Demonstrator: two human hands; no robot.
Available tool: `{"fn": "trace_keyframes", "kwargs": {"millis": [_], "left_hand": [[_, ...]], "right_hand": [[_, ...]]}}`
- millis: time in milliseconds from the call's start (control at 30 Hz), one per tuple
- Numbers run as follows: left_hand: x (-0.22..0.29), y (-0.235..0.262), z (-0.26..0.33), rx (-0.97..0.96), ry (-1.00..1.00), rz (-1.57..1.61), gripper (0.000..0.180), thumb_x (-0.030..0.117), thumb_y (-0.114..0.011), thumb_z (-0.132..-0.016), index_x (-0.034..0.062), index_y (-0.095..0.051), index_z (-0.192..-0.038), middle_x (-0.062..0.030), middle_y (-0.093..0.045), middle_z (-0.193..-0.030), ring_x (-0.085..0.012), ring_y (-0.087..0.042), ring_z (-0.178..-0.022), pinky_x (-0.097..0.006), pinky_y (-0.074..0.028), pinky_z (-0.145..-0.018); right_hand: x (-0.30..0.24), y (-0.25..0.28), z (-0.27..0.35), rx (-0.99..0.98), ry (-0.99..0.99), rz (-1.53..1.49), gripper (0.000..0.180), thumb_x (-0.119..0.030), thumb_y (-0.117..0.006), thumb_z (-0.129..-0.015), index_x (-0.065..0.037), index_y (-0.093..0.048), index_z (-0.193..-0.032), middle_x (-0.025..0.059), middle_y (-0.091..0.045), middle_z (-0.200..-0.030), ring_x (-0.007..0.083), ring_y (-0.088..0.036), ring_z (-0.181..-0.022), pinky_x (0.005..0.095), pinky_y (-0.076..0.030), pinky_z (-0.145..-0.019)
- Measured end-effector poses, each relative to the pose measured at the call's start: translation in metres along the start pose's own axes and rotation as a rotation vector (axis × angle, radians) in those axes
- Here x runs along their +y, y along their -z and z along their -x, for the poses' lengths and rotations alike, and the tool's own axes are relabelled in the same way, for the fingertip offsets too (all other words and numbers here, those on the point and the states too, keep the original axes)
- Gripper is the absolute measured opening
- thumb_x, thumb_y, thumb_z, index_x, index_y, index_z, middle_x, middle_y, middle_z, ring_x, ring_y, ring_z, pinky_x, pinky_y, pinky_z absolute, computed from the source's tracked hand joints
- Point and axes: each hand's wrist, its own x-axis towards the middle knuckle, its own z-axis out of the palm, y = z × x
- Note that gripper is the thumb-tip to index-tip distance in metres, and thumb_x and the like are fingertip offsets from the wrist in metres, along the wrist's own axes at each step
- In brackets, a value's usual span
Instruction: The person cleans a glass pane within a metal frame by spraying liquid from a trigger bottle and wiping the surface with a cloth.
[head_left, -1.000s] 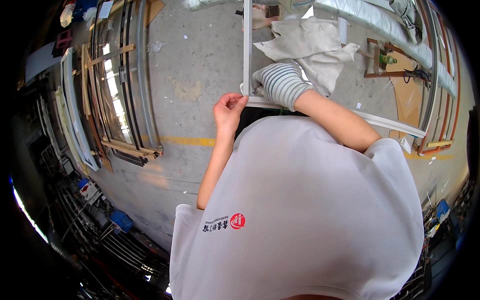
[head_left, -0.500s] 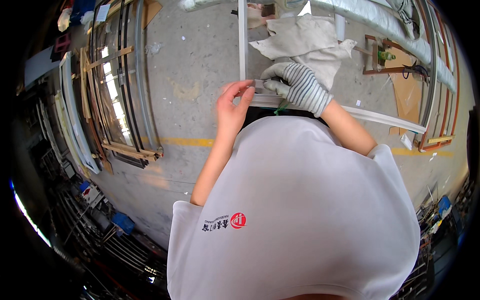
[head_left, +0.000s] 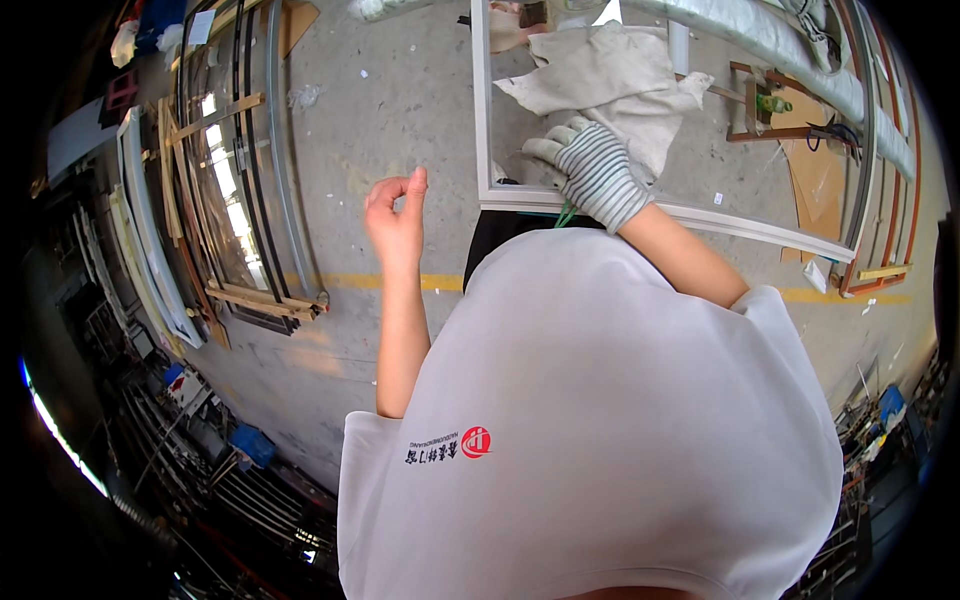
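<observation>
A pale grey window frame (head_left: 482, 120) lies in front of me, its near left corner by my waist. My right hand (head_left: 600, 172), in a white glove with dark stripes, rests over the near rail close to that corner; its fingers stretch to the left and hold nothing I can see. A bit of green cord (head_left: 566, 214) shows beneath its wrist. Left of the frame, apart from it, my bare left hand (head_left: 396, 212) is raised with fingers curled in and thumb up. Whether anything small sits between those fingers is hidden.
Crumpled whitish cloths (head_left: 610, 85) lie within the frame's outline. A silvery wrapped tube (head_left: 760, 40) crosses the far right, near a brown frame (head_left: 740, 105) and cardboard (head_left: 815, 190). Glazed frames with wooden battens (head_left: 235, 115) stand at left; a yellow line (head_left: 440, 282) marks the floor.
My left hand has left the frame's corner and moved left. The right hand has shifted slightly, its fingers straightening from a pinch. A small greyish piece between the hands at the corner no longer shows.
</observation>
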Motion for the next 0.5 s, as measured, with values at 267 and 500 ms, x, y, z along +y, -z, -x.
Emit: {"fn": "trace_keyframes", "kwargs": {"millis": [267, 500], "left_hand": [[-0.004, -0.019, 0.019, 0.002, -0.066, 0.07, 0.012, 0.018, -0.069, -0.083, 0.0053, -0.069, -0.084, -0.0082, -0.067, -0.092, -0.0249, -0.06, -0.092, -0.035, -0.045, -0.084], [-0.012, -0.015, 0.023, -0.035, -0.033, -0.018, 0.014, 0.015, -0.069, -0.083, 0.0039, -0.07, -0.091, -0.01, -0.068, -0.092, -0.0228, -0.062, -0.089, -0.034, -0.046, -0.086]], "right_hand": [[-0.015, -0.002, -0.016, -0.342, 0.004, -0.035, 0.015, -0.016, -0.057, -0.084, -0.013, -0.067, -0.095, 0.0083, -0.064, -0.087, 0.0275, -0.062, -0.087, 0.041, -0.05, -0.078], [-0.013, 0.011, -0.028, -0.366, -0.351, -0.624, 0.024, -0.023, -0.064, -0.083, -0.005, -0.071, -0.098, 0.0124, -0.069, -0.075, 0.0232, -0.064, -0.063, 0.0345, -0.051, -0.064]]}}
